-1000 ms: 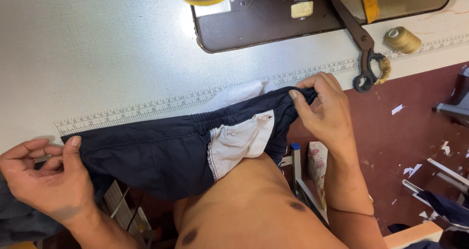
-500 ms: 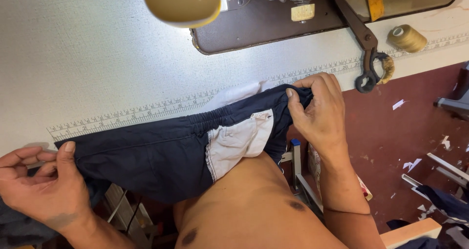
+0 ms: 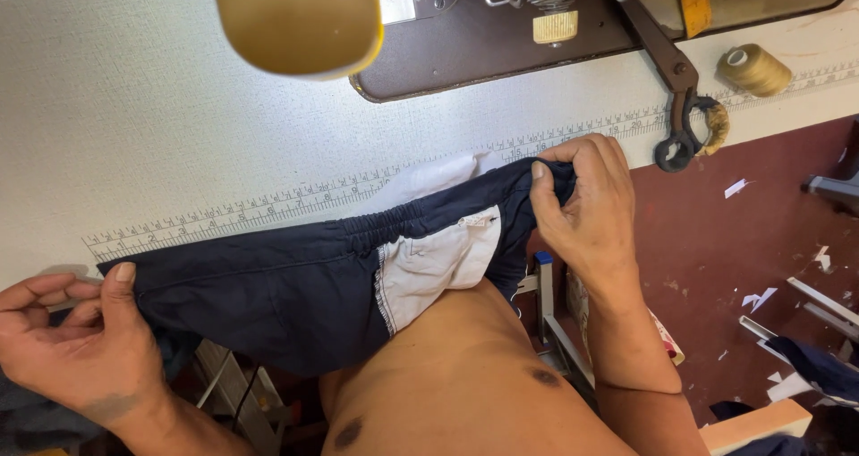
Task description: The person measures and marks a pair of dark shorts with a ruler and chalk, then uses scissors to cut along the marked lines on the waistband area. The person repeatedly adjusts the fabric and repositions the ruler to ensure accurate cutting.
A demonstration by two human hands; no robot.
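Note:
A dark navy garment [image 3: 268,290] with an elastic waistband and a white pocket lining [image 3: 438,264] is stretched along the front edge of the white table [image 3: 134,107]. My left hand [image 3: 76,344] pinches the garment's left end between thumb and fingers. My right hand [image 3: 586,205] grips its right end, fingers curled over the waistband by the printed ruler strip [image 3: 295,196].
A sewing machine base plate [image 3: 501,44] and a yellow lamp shade [image 3: 300,17] sit at the top. Black scissors [image 3: 684,125] and a tan thread spool [image 3: 756,69] lie at the table's right. Dark red floor with white scraps [image 3: 761,268] is on the right.
The view has shifted slightly. My left hand has slid a little lower and left, keeping the garment stretched. My right hand stays clamped on the waistband.

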